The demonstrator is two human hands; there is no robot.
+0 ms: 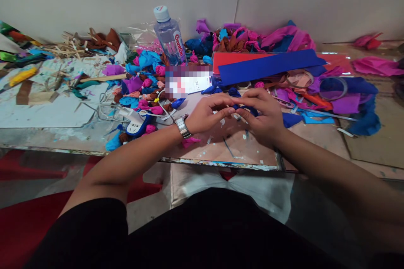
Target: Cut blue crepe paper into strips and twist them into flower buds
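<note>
Above the near part of the table, my left hand (206, 112), with a metal-band watch (182, 127) at the wrist, meets my right hand (267, 116) fingertip to fingertip. Between them is a small dark blue piece of crepe paper (251, 110), pinched by the fingers of both hands and partly hidden behind them. More dark blue scraps (233, 92) lie just beyond my fingers. A wide blue strip of crepe paper (268, 67) rests on red sheets (243, 59) behind my right hand. A blue pointed piece (291, 120) is beside that hand.
A plastic bottle (170, 38) stands behind a lit phone (192, 82). Left of my hands are a power strip (138, 125) with cables and several rolled paper flowers (147, 83). A yellow cutter (22, 76) lies far left, a tape roll (333, 88) at right.
</note>
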